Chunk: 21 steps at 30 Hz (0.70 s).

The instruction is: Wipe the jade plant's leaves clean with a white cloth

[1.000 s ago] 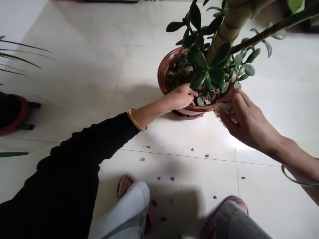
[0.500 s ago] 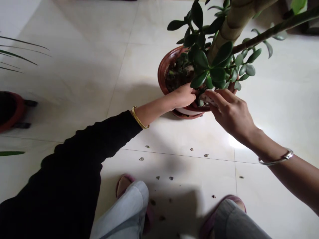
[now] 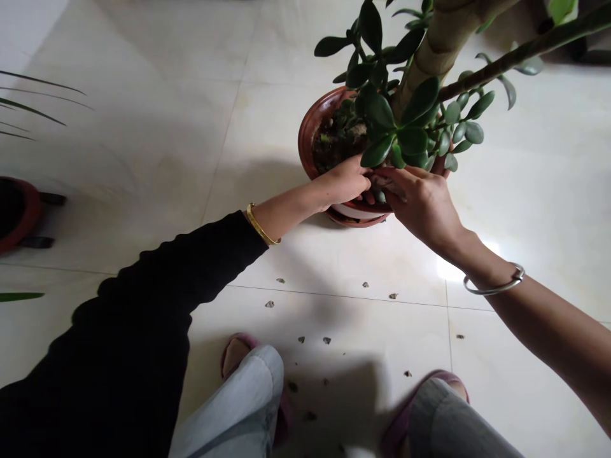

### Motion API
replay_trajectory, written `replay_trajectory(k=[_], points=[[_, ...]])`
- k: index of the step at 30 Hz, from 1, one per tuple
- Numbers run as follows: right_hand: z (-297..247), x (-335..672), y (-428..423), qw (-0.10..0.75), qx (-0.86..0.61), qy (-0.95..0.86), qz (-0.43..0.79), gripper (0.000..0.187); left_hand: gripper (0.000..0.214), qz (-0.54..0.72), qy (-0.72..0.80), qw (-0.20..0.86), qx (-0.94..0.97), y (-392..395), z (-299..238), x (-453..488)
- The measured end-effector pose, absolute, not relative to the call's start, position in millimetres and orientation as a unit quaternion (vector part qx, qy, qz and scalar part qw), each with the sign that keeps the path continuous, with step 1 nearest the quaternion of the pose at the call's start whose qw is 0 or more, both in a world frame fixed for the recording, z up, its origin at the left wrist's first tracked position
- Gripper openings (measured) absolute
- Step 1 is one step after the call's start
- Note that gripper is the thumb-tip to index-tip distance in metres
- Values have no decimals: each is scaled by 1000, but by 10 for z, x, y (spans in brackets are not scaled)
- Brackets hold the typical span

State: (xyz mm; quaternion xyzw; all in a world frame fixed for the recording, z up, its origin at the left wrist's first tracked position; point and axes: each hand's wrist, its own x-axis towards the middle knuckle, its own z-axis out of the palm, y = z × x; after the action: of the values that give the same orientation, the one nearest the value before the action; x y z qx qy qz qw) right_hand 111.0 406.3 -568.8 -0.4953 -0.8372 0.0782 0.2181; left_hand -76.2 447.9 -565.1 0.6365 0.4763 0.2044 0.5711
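Slippers (image 3: 233, 356) are seen nearest, with dry leaf bits (image 3: 327, 341) scattered over the pale floor tiles (image 3: 358, 324) just ahead of them. Both arms are held out across that floor, the left in a black sleeve with a gold bangle (image 3: 258, 224), the right bare with a silver bangle (image 3: 496, 286). The left grip (image 3: 341, 181) and right grip (image 3: 420, 203) are held almost together at the near rim of a reddish-brown pot (image 3: 310, 133), both half curled (whether anything's pinched can't be told, since the fingertips are lost under the leaves). The soil (image 3: 337, 143) lies just beyond the left grip. The jade plant (image 3: 413, 140) sits closer to the right grip, its thick trunk (image 3: 442, 44) leaning up and away to the right. A red pot (image 3: 14, 216) and palm fronds (image 3: 28, 105) are seen well off to the left.
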Motion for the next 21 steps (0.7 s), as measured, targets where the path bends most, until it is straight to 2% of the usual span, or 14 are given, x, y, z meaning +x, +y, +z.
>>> replay_trajectory(k=[7, 11, 16, 21], points=[[-5676, 1114, 4056, 264, -488, -822, 127, 42, 60, 208, 472, 575, 635, 4496, -5663, -761], [-5631, 1211, 3977, 278, -480, -823, 124, 38, 61, 203, 478, 580, 628, 4505, -5683, -754], [-5529, 1464, 3743, 244, -463, -851, 42, 37, 62, 187, 479, 587, 625, 4524, -5698, -765], [-5512, 1635, 3641, 207, -448, -870, 1, 42, 43, 179, 464, 633, 593, 4543, -5660, -796]])
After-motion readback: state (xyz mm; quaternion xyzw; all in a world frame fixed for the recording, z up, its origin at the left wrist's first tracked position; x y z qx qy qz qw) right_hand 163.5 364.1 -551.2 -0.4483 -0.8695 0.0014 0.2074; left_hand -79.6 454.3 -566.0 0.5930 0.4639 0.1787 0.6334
